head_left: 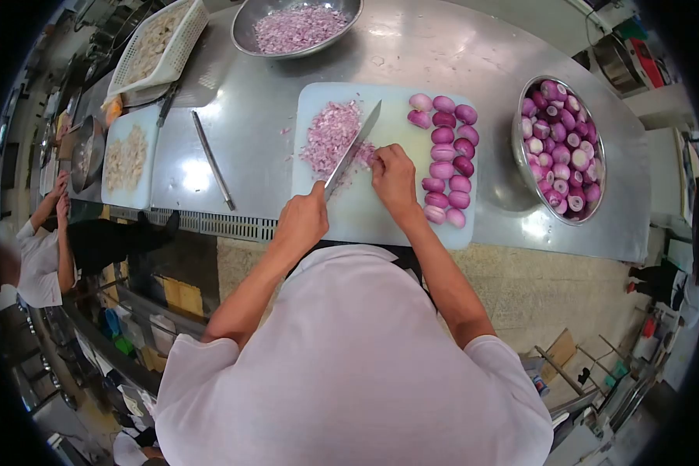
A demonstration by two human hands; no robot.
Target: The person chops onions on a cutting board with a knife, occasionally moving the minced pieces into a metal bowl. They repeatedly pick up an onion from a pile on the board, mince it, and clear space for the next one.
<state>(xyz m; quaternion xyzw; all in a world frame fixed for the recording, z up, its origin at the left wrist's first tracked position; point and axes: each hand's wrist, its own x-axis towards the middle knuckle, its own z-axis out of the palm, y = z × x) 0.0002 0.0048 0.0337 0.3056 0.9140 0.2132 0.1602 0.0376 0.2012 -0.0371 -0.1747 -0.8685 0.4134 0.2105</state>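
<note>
My left hand [302, 220] is wrapped round the handle of a kitchen knife [355, 147], whose blade slants up and to the right over a white cutting board [396, 221]. Left of the blade lies a heap of chopped red onion [330, 136]. My right hand [394, 177] has its fingers curled and pressed on a small piece of red onion [363, 155] beside the blade; the fingers partly hide it. Along the board's right side, peeled red onion halves [443, 152] lie in two rough columns.
A steel bowl [523, 159] of peeled red onions stands at right. Behind the board is a steel bowl [243, 29] of chopped onion. At left are a metal rod [212, 159], another cutting board [149, 175] with pale pieces, a white basket [180, 58] and a person [43, 260].
</note>
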